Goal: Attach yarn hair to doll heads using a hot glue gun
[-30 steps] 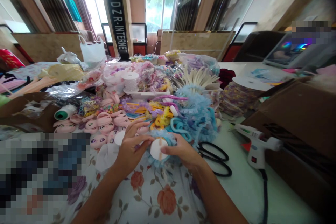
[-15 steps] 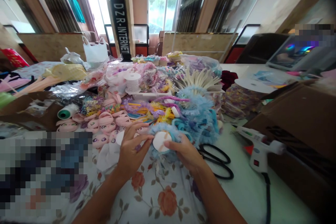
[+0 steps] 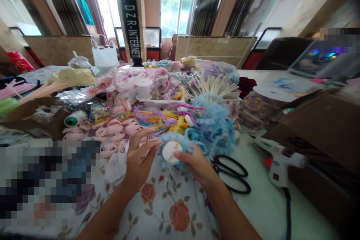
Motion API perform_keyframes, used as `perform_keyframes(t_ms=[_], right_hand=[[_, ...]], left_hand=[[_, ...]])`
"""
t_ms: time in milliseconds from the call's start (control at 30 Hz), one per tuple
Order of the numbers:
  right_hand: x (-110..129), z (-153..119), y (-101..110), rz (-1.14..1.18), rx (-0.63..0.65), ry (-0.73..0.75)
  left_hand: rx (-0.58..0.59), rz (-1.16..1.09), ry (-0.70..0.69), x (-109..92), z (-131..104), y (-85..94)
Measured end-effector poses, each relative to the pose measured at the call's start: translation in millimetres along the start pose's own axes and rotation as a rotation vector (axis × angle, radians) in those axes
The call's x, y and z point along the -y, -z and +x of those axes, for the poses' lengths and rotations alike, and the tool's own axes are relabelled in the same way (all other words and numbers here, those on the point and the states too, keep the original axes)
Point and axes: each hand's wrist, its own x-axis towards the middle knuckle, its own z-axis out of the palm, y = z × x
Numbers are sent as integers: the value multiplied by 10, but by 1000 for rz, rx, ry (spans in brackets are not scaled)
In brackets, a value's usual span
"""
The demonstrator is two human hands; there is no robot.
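The table (image 3: 253,210) carried a floral cloth (image 3: 163,213) over its near area. Relative to the scissors (image 3: 232,174), which lay on the bare surface, the glue gun (image 3: 278,161) was positioned to the right, and the doll faces (image 3: 112,137) lay to the left. The blue ruffled trim (image 3: 215,129) was piled just beyond the scissors.

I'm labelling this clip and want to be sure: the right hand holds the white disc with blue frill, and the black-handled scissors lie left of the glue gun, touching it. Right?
Not touching: the head view shows bare table between scissors and glue gun.
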Motion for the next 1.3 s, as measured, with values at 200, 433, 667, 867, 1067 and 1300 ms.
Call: perform_keyframes(t_ms=[200, 433, 667, 867, 1067, 1300], right_hand=[[8, -11, -5, -57, -21, -1], [12, -22, -4, -53, -5, -18], [30, -15, -15, 44, -47, -46], [21, -25, -17, 15, -19, -33], [22, -17, 3, 14, 11, -38], [34, -30, -30, 51, -46, -32]], left_hand=[[105, 70, -51, -10, 24, 5], [151, -68, 97, 5, 20, -5], [36, -82, 100, 10, 29, 45], [109, 0, -13, -4, 34, -4], [162, -163, 184, 23, 19, 4], [94, -132, 134, -21, 16, 9]])
